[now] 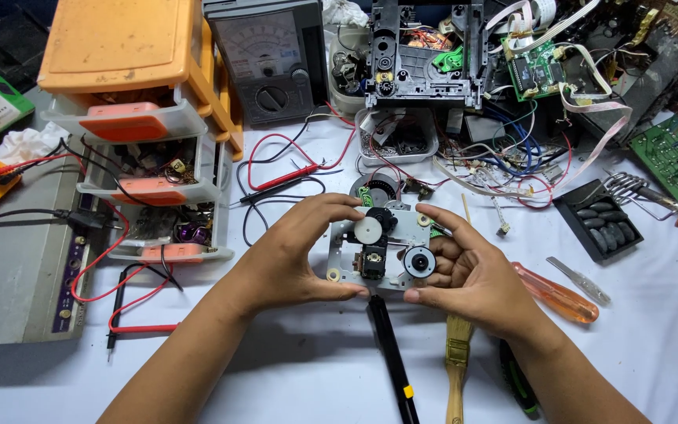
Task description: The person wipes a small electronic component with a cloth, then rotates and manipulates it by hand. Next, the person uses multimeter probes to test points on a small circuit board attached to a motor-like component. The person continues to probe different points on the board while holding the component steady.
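A: What containers are out?

B: At ten o'clock stands an orange-topped drawer unit (139,118). Its clear drawers hold small parts, too jumbled to tell apart. At twelve o'clock, just above the hands, a clear tub (398,141) holds dark screws and bits. At three o'clock a black tray (598,220) holds oval dark pieces in a row.

A: And the surface?

B: A white table (292,369), crowded. An analog multimeter (268,59) sits at eleven o'clock, its red and black probe leads (284,179) trailing toward the centre. A dismantled disc drive chassis (421,55) lies at twelve, with green circuit boards (539,69) and ribbon cables at one o'clock. An orange-handled screwdriver (555,293) lies at four o'clock, a paintbrush (457,365) and a black pen-like tool (392,357) at six.

A: The hands?

B: Both grip a grey disc mechanism (378,247) at the centre, raised just over the table. The left hand (292,255) is clamped on its left edge, thumb under the bottom, fingers curled over the top. The right hand (464,271) is closed on the right edge, thumb on the lower corner, fingers behind. A white gear faces up beside a round spindle motor.
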